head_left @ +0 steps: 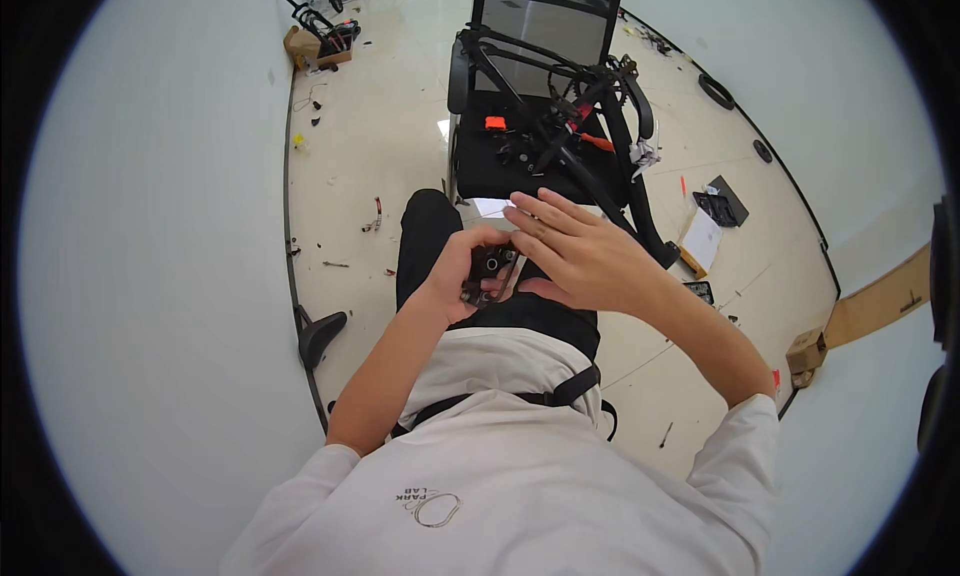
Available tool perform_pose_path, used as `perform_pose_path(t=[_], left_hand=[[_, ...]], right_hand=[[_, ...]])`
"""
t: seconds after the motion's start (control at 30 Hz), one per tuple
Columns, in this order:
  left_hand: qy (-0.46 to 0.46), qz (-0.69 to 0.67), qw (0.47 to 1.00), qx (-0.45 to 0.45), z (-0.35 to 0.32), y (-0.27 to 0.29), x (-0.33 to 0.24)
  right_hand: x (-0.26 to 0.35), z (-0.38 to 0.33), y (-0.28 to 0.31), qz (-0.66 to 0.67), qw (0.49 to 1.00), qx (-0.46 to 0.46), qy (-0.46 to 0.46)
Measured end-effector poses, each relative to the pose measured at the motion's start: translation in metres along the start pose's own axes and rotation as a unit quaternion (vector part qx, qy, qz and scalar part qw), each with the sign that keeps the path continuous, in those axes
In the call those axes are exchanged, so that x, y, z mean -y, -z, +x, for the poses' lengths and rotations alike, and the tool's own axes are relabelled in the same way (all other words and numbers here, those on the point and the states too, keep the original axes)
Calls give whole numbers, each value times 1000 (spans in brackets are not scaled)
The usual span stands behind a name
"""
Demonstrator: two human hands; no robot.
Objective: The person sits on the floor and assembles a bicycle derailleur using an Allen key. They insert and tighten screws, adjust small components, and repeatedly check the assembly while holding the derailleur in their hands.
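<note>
My left hand [457, 272] is closed around a small black mechanical part [490, 269] held over my lap. My right hand [575, 251] hovers just to the right of it, fingers spread and pointing left, thumb touching the part's lower edge. Straight ahead stands a black office chair [545, 21], and a black bicycle frame [570, 126] with an orange piece lies across its seat.
A black bicycle saddle [320, 334] lies on the floor by the left wall. Small parts and screws are scattered on the pale floor. A cardboard box [806, 352], white paper [702, 238] and a black tray [724, 204] sit at the right. Tyres lean near the far right wall.
</note>
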State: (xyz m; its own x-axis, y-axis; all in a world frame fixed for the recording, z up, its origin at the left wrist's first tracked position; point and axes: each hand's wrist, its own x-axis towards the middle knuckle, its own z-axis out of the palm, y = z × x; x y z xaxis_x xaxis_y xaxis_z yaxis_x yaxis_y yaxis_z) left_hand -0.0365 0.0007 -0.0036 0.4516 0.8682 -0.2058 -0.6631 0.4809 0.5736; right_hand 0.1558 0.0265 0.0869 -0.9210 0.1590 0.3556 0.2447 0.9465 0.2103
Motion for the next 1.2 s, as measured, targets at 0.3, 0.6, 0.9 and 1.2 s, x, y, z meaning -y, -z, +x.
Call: perform_pose_path(t=[0.3, 0.6, 0.9, 1.2], left_hand=[[-61, 127, 990, -21, 0, -1, -4], [-77, 109, 990, -41, 3, -2, 1], [-96, 23, 995, -21, -3, -3, -6], [-119, 38, 992, -28, -2, -4, -5]], right_hand=[[-21, -9, -34, -126, 986, -98, 39], [0, -19, -36, 86, 966, -185, -160], [92, -19, 94, 701, 672, -239, -7], [99, -13, 115, 767, 589, -207, 150]])
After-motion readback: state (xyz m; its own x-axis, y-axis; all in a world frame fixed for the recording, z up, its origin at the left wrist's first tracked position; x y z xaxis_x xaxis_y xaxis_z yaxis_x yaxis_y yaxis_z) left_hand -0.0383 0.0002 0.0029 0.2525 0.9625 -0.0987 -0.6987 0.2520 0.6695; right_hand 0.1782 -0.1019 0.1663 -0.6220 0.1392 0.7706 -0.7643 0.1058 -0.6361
